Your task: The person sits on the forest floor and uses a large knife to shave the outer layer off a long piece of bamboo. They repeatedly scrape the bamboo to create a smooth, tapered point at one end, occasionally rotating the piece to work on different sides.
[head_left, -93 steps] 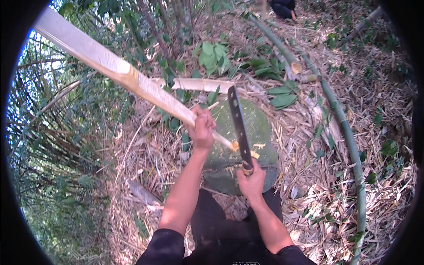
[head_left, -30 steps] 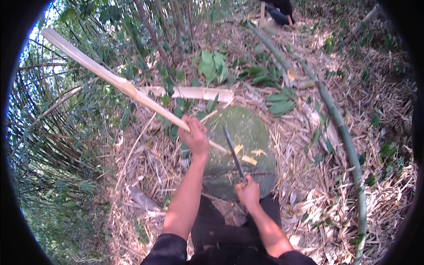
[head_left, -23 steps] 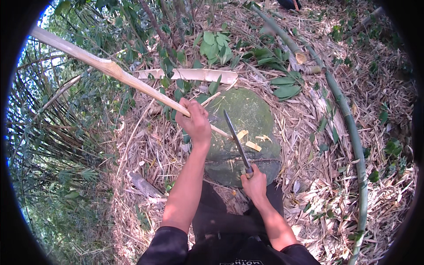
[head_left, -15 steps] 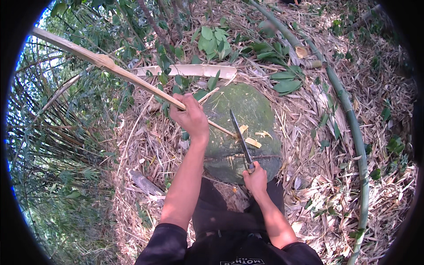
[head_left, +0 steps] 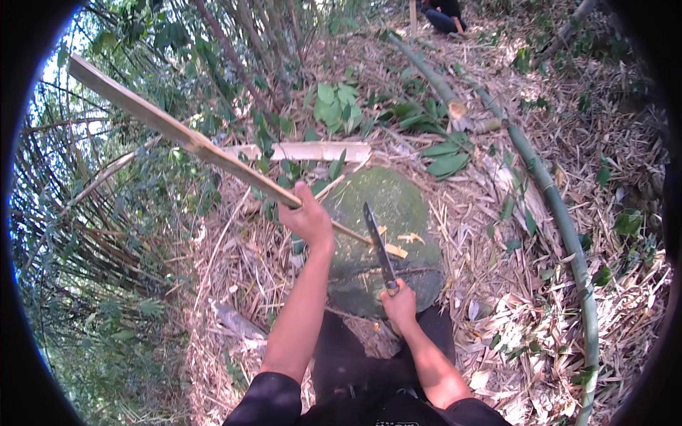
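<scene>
My left hand point(head_left: 309, 220) is wrapped round a long split bamboo strip point(head_left: 167, 128), which slants from the upper left down toward the middle. The strip's thin lower end rests over a big mossy green stone point(head_left: 391, 192), close to the blade. In my right hand point(head_left: 400, 305) is the handle of a long dark knife point(head_left: 377, 238). Its blade points away from me over the stone, at or across the strip's thin end; whether they touch I cannot tell. Pale wood shavings point(head_left: 410, 238) lie on the stone beside the blade.
A flat pale bamboo slat point(head_left: 320, 151) lies behind the stone. Long green bamboo poles point(head_left: 554, 195) run along the right over dry leaf litter point(head_left: 497, 284). Dense bamboo stems point(head_left: 92, 227) stand at the left. Another person point(head_left: 444, 15) is at the far top.
The view has tilted up, so the scene sits lower and more of the other person shows. Both hands keep their hold on the strip and knife, nearly unmoved over the stone.
</scene>
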### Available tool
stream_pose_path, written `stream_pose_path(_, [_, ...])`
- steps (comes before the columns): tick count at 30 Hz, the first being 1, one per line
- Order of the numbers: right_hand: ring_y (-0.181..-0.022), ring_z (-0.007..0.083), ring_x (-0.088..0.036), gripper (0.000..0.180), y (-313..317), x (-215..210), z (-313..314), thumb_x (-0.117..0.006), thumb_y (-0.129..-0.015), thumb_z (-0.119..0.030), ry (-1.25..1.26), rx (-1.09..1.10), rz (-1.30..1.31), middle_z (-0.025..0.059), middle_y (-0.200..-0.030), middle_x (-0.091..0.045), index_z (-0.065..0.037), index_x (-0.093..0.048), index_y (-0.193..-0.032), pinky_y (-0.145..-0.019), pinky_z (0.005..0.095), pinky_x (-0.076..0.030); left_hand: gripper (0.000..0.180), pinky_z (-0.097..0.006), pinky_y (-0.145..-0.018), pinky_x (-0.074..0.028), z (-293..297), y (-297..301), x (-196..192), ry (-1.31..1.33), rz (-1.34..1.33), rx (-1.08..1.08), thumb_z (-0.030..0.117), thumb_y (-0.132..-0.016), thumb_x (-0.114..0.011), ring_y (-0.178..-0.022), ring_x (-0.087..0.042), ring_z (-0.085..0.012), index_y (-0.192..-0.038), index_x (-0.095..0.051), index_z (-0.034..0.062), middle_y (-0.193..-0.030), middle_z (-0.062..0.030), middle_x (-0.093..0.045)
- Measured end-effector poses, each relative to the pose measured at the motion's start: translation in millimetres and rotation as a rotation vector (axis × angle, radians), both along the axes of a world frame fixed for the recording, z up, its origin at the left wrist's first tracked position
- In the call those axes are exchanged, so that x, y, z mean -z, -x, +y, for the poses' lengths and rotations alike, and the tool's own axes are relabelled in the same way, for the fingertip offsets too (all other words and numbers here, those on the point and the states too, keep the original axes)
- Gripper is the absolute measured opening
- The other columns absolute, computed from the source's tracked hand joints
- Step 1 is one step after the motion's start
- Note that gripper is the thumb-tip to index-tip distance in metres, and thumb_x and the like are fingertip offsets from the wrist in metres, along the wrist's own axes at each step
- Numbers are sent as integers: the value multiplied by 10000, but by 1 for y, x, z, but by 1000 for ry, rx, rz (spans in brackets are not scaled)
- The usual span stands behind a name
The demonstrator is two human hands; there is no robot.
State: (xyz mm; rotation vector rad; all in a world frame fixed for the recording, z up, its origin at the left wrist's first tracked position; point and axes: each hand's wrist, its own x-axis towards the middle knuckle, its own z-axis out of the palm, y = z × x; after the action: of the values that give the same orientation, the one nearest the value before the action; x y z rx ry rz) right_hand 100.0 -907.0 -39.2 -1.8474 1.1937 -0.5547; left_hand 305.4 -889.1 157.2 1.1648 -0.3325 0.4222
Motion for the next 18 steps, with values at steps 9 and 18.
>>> stream_pose_path(9, [-719,357,-675,286,7,27,-12,-690,-745,-195,-127,-8,-152,178,-745,-676,-2,-640,-950,-683,434,-520,476,-279,-458,-412,-1,9,-15,110,90,-11,413,-938,-666,-535,-479,-124,-819,-528,-27,-664,-37,-505])
stream_pose_path(18, [-486,132,-559,63,36,13,-3,-633,-814,-47,-533,-86,-315,40,-614,-572,-20,-590,-852,-457,297,-464,535,-282,-400,-504,12,-38,-4,79,164,-203,464,-932,-643,-511,-544,-158,-931,-559,-64,-701,-90,-560])
